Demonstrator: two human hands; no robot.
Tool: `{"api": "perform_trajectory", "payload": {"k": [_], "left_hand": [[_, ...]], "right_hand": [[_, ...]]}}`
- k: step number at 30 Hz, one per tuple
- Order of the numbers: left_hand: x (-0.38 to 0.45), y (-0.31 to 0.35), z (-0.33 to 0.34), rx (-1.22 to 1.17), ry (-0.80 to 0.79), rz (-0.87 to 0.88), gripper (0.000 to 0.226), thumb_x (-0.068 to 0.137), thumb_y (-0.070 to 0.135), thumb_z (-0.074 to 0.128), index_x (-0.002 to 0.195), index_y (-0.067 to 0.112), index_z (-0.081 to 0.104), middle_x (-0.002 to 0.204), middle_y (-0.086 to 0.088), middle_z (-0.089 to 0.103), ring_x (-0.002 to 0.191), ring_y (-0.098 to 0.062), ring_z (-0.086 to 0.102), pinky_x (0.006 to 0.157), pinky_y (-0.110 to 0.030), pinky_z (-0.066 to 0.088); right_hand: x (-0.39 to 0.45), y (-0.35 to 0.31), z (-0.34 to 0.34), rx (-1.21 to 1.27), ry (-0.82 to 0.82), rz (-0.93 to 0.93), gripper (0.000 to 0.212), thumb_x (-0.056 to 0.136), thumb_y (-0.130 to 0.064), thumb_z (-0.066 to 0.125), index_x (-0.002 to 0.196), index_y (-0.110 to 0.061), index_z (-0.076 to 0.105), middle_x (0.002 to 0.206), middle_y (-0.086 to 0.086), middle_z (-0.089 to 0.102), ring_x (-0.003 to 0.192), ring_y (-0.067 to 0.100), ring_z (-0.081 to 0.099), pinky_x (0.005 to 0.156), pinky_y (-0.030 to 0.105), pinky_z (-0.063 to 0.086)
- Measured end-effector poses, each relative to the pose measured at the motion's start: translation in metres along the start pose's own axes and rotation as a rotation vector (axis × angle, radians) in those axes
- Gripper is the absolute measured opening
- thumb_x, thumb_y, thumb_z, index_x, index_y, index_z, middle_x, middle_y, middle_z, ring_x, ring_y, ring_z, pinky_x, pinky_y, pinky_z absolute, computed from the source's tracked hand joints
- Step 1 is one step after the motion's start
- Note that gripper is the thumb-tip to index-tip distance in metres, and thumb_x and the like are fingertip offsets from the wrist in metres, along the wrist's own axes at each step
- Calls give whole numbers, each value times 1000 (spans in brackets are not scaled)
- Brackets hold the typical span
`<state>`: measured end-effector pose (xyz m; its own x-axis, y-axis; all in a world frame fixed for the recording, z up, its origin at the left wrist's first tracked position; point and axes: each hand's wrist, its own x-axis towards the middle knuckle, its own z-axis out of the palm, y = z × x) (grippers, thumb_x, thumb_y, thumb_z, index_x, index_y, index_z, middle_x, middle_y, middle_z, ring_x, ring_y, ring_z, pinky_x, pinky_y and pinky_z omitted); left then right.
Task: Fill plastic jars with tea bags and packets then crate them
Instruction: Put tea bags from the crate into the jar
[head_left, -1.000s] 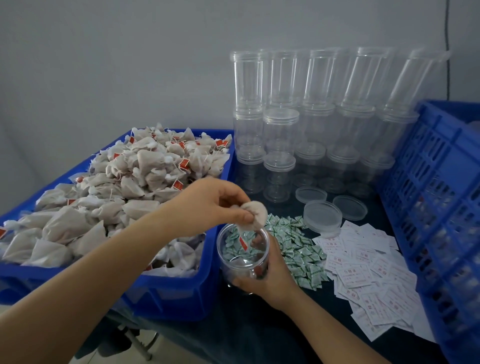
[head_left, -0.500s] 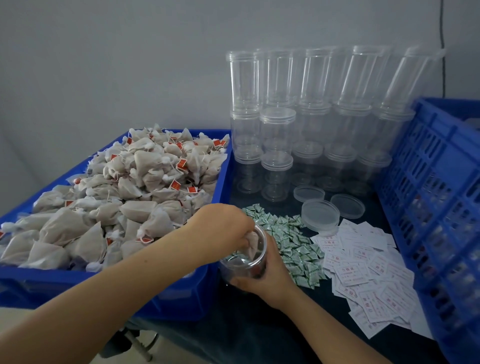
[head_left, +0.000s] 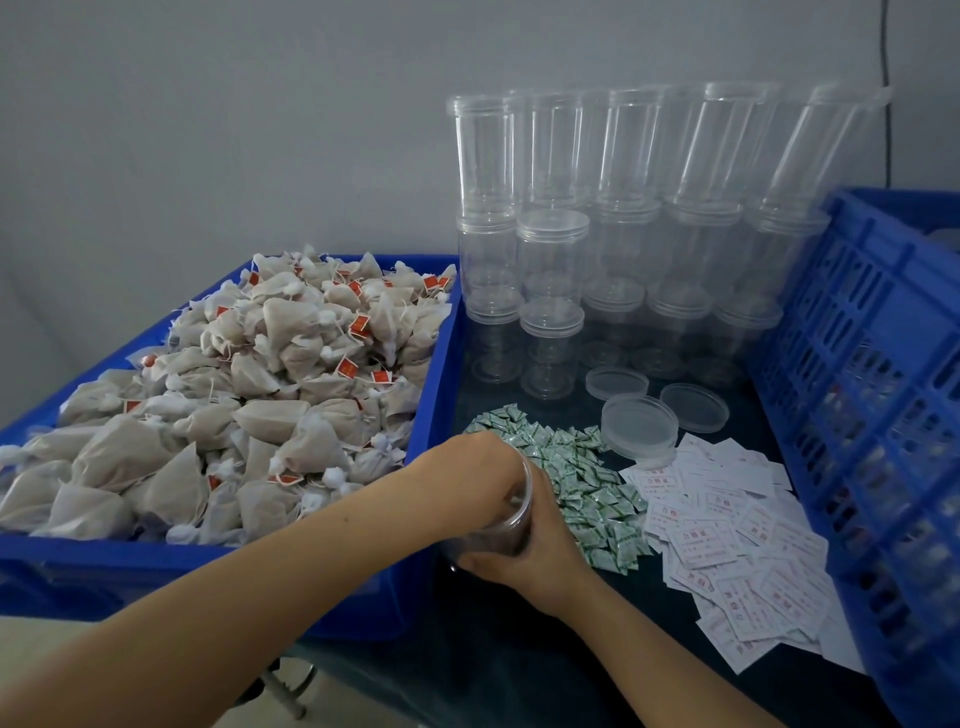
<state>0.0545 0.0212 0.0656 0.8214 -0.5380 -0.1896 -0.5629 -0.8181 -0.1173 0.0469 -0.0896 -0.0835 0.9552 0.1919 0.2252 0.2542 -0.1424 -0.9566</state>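
Note:
A clear plastic jar (head_left: 514, 525) stands on the dark table beside the blue bin. My right hand (head_left: 540, 556) grips it round the side from the right. My left hand (head_left: 475, 480) covers the jar's mouth with its fingers pushed down inside, so the fingers and whatever they hold are hidden. A heap of beige tea bags (head_left: 291, 395) with red tags fills the blue bin (head_left: 439, 364) on the left. Small green packets (head_left: 587, 478) lie piled just right of the jar, and white paper slips (head_left: 727, 535) are spread further right.
Empty clear jars (head_left: 623, 234) are stacked in rows against the wall at the back. Three loose lids (head_left: 640, 423) lie in front of them. A blue slatted crate (head_left: 872, 415) stands along the right edge, with something dimly visible inside.
My left hand carried a tea bag from above the jar down into its mouth, and its fingers now sit inside. My right hand has kept its hold on the jar.

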Motion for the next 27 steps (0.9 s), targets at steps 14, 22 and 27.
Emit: {"api": "perform_trajectory", "payload": {"k": [14, 22, 27], "left_hand": [[11, -10, -1, -104, -276, 219, 17, 91, 10, 55, 102, 7, 67, 97, -8, 65, 84, -20, 55, 80, -29, 45], [-23, -60, -58, -327, 292, 17, 12, 91, 29, 58, 98, 23, 66, 91, 12, 65, 81, 2, 58, 77, -14, 46], [-16, -119, -52, -252, 629, -321, 22, 91, 18, 60, 112, 13, 64, 114, -4, 64, 103, -19, 58, 89, -32, 44]], "right_hand": [[-3, -5, 0, -30, -7, -28, 103, 51, -46, 92, 130, -67, 31, 139, -9, 47, 124, 5, 55, 98, 35, 52], [-4, -6, -1, -37, -9, -41, 98, 54, -49, 93, 131, -64, 36, 126, -28, 44, 120, -2, 52, 88, 14, 50], [-6, -11, -1, -16, -14, -23, 96, 52, -57, 93, 130, -63, 38, 124, -29, 46, 122, -2, 52, 91, 19, 52]]}}
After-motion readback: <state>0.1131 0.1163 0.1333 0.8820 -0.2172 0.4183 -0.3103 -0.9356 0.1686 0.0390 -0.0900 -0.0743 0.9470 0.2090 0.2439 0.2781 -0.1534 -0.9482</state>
